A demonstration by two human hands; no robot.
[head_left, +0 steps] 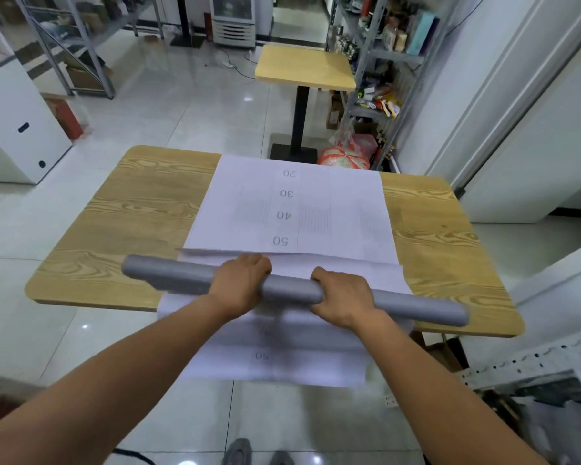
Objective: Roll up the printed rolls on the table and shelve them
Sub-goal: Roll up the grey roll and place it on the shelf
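A long grey tube lies crosswise over the near part of a wooden table. My left hand and my right hand both grip the tube near its middle, fingers curled over it. Under the tube, white printed paper stretches across the table, marked with the numbers 20 to 50. Another stretch of the paper hangs off the near edge toward me, slightly blurred.
A smaller wooden table on a black post stands beyond. Metal shelving packed with goods rises at the right, more racks at the back left. A white cabinet stands at the left. Bags lie on the tiled floor.
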